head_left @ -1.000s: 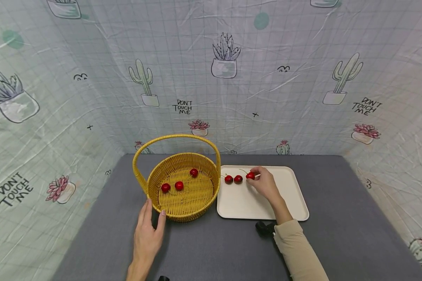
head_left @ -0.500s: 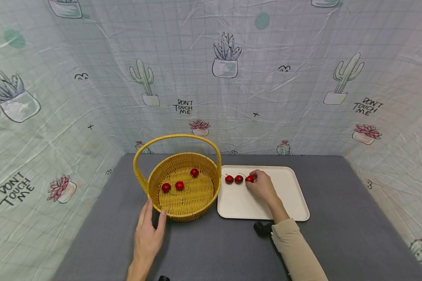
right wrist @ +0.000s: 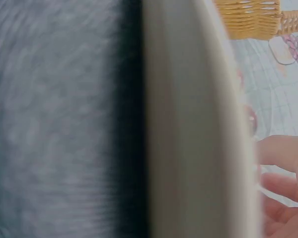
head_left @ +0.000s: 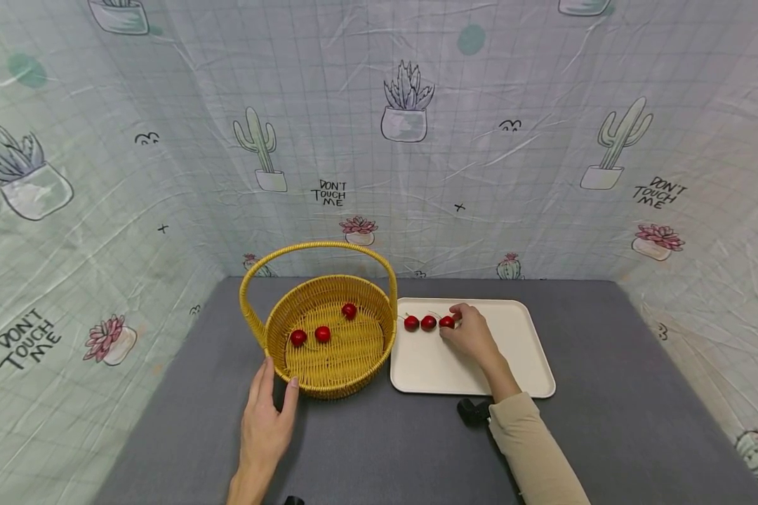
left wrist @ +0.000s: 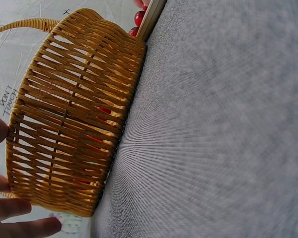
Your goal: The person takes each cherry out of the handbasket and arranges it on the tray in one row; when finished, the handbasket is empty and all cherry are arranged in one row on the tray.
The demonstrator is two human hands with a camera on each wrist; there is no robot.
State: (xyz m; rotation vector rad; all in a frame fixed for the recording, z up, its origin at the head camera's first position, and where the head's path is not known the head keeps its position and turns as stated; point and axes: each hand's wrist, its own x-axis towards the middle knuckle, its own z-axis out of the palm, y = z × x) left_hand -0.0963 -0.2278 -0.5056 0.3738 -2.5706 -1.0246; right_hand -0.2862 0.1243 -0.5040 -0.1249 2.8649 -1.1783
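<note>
A yellow wicker basket point(head_left: 328, 382) with a tall hoop handle holds three red cherries, one of them a cherry point(head_left: 322, 334) near its middle. My left hand point(head_left: 267, 421) rests at the basket's near left rim, fingers fairly straight and thumb apart; the left wrist view has its fingertips point(left wrist: 20, 208) beside the weave. On the cream tray point(head_left: 442, 372), two cherries point(head_left: 428, 322) sit in a row. To their right, my right hand point(head_left: 474, 335) pinches a third cherry point(head_left: 446, 322) between thumb and fingers, low over the tray. The tray's edge blocks most of that cherry in the right wrist view.
Basket and tray stand side by side, nearly touching, on a dark grey table point(head_left: 379, 456). A printed cloth point(head_left: 379, 161) hangs behind and at both sides. A black wrist-camera mount point(head_left: 472, 412) is by the right sleeve point(head_left: 533, 445), close to the tray's front edge.
My right hand has lowered the pinched cherry and shifted it slightly left, into line with the other two on the tray. The left hand and basket have stayed put.
</note>
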